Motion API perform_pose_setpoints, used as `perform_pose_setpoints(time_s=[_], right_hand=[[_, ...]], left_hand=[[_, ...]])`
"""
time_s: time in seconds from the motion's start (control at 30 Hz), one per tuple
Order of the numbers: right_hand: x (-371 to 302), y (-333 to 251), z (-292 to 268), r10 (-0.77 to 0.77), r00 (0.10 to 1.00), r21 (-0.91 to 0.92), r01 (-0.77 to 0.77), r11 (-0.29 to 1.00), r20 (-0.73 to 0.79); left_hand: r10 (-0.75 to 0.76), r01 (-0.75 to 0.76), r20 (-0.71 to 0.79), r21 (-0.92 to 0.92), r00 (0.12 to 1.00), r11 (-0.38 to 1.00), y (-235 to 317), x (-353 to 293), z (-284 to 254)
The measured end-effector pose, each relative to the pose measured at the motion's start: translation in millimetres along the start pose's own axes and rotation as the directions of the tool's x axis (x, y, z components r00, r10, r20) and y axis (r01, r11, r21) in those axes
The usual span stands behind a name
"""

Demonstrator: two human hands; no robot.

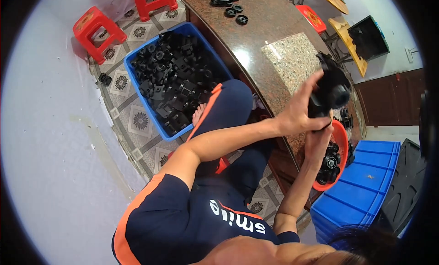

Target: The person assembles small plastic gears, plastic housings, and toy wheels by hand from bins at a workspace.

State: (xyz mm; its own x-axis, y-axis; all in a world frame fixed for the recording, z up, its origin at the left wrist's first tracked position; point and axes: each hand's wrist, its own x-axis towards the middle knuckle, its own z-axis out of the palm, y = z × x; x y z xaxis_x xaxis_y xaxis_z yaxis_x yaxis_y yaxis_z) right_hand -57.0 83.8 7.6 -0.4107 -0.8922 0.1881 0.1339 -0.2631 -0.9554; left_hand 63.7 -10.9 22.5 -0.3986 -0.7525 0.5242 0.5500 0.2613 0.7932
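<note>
Over the right side of the table, a black plastic part [330, 93] with a round wheel-like piece on its side is held up in both hands. My left hand [299, 109] is closed on it, thumb at the lower edge and fingers along its near side. Below it, my right hand [317, 143] is closed against the lower end; most of its fingertips are hidden behind the part. Directly under the hands stands a red plastic basket [340, 132] with black wheels [331, 162] in it.
A blue bin [178, 136] full of black plastic parts stands on the tiled floor at left. Loose black wheels [230, 12] and a speckled stone slab [286, 54] lie on the table [260, 18]. Red stools [93, 31] stand beyond; a blue crate [361, 173] is at right.
</note>
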Motion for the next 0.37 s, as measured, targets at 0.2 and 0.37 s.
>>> perform_pose_setpoints(time_s=[0.2, 0.37], right_hand=[[0.5, -3.5, -17.9, -0.009, 0.998, -0.351, -0.013, 0.936, -0.062], [-33.9, 10.9, -51.8, 0.152, 0.971, -0.534, -0.230, 0.813, -0.187]], left_hand=[[0.035, 0.155, -0.387, 0.449, 0.921, 0.880, 25.2, -14.6, -169.5], [0.112, 0.243, -0.354, 0.809, 0.929, 0.535, -79.9, -102.3, -317.4]])
